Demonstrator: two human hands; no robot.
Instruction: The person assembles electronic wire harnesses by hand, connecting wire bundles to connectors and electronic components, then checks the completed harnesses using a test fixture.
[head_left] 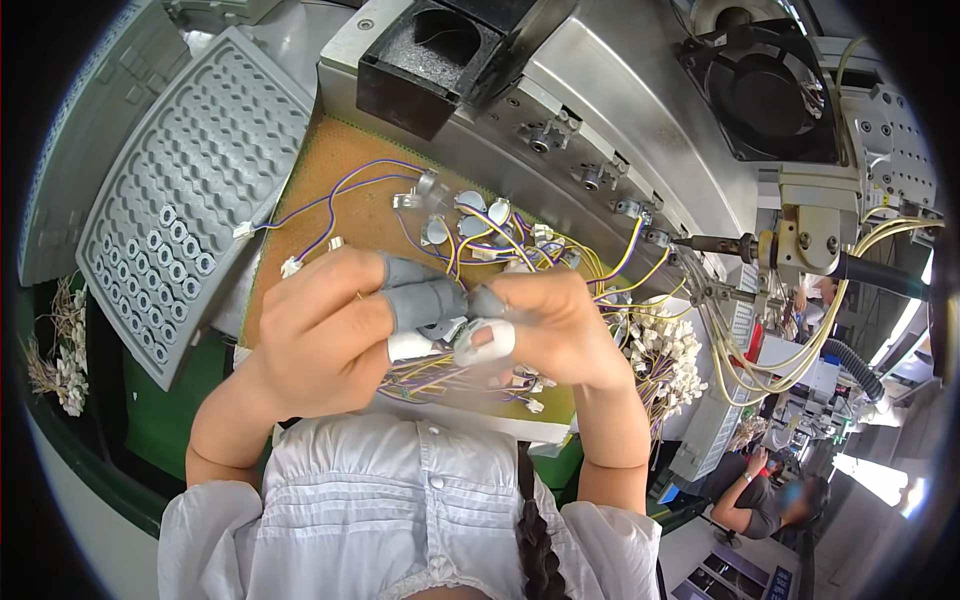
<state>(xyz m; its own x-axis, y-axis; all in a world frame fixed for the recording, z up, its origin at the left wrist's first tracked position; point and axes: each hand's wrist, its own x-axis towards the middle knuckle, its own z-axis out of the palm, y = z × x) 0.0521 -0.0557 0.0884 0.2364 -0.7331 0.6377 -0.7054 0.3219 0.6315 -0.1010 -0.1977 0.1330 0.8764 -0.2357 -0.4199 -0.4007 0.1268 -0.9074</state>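
My left hand and my right hand meet above the work board, fingertips almost touching. Grey and white finger covers sit on several fingertips. Between them shows a small round metal part, mostly hidden by the fingers. The left fingers close on it, and the right thumb and forefinger pinch at its right side. Just beyond the hands lie several round metal motor-like parts with yellow and purple wires. More wires with white connectors lie below my hands.
A grey moulded tray with several ring-shaped parts slants at left. At the back stands a metal machine with a black box and a fan. A soldering-iron-like tip points in from the right. Another person sits at lower right.
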